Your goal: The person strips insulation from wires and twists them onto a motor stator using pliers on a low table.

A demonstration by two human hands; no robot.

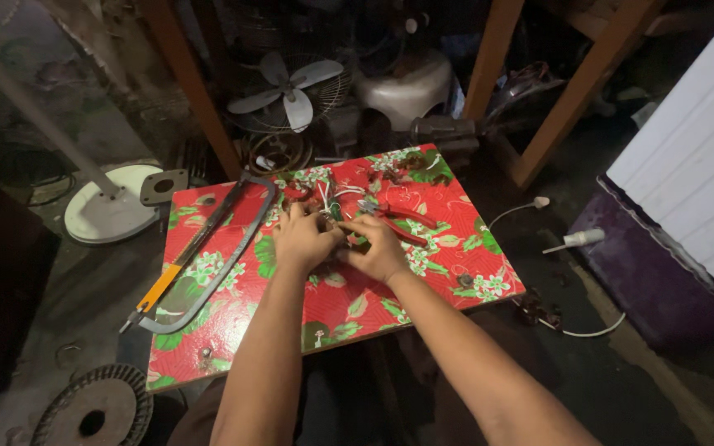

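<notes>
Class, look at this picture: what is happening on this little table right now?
A person leans over a low table covered in a red flowered cloth. The left hand and right hand meet near the table's middle, fingers working at a tangle of white wires and small parts; what they pinch is too small to tell. Red-handled pliers lie just right of the hands. A hacksaw lies to the left. Behind the table stands a fan.
</notes>
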